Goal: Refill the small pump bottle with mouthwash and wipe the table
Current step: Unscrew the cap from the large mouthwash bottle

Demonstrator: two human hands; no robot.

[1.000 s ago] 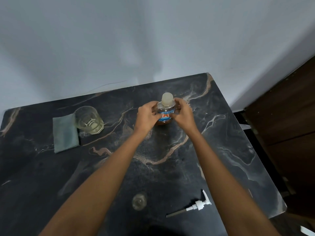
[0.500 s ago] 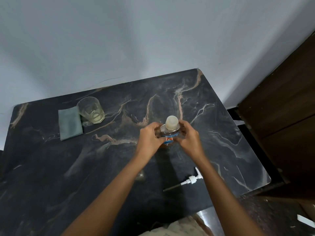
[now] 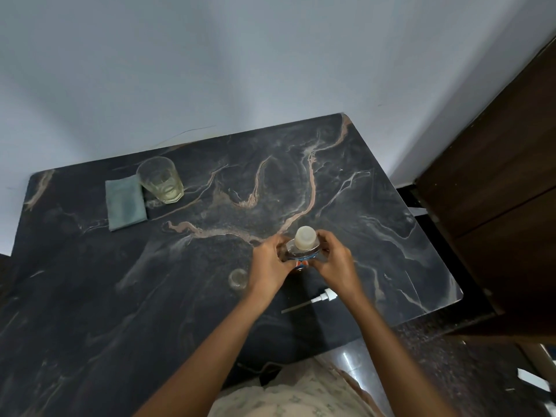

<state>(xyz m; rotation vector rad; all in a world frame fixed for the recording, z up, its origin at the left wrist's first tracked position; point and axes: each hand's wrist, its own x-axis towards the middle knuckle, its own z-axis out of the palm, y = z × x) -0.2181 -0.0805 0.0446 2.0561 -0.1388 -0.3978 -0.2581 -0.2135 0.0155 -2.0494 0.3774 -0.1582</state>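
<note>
The head camera looked down on a dark marbled worktop (image 3: 376, 236) set against a pale wall (image 3: 240, 55).

Toward the right of the middle, both hands held the mouthwash bottle (image 3: 301, 256) upright. Its whitish cap (image 3: 305, 241) was on and pointed up at the camera. The left hand (image 3: 270, 266) curled its fingers and thumb round the bottle's left side. The right hand (image 3: 337, 263) did the same on the right side, so the bottle was gripped between them just under the cap. A strip of blue and orange label showed between the hands. Whether the bottle's base touched the worktop could not be told, as the hands hid it.

Just left of the left wrist stood the small clear bottle (image 3: 238, 278), its mouth open. The white pump head (image 3: 322, 297) lay on its side nearer the front edge, its thin tube pointing left and its top partly hidden behind the right wrist.

Well apart from these, at the far left, a drinking glass (image 3: 161, 180) held a little pale liquid. A folded grey-green cloth (image 3: 125, 201) lay flat just beside it on its left.

A dark wooden door (image 3: 496, 191) stood to the right of the worktop. A pale patterned garment (image 3: 301, 398) showed at the bottom edge.
</note>
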